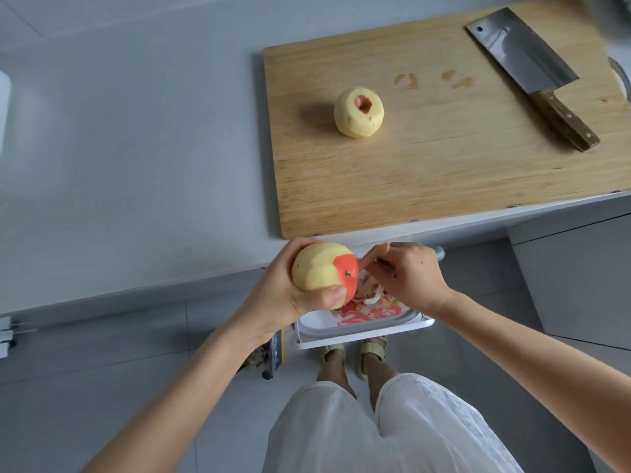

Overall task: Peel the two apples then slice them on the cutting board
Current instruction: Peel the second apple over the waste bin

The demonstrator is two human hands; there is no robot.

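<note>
head view, cleaver [522,59] and peeled apple [358,112] on cutting board [409,172]

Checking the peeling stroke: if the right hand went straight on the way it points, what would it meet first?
Probably the apple held in the left hand, at its red skin; the right hand points at it, depth unclear.

The board [444,172] lay on the counter [136,165], at its right. On it, an apple [359,112] sat left of centre and a cleaver [526,63] at the far right. Before the board, the left hand [290,288] held another apple [321,271] over a bin [362,327]. The right hand [409,274], with a peeler [439,252], was just to its right.
</note>
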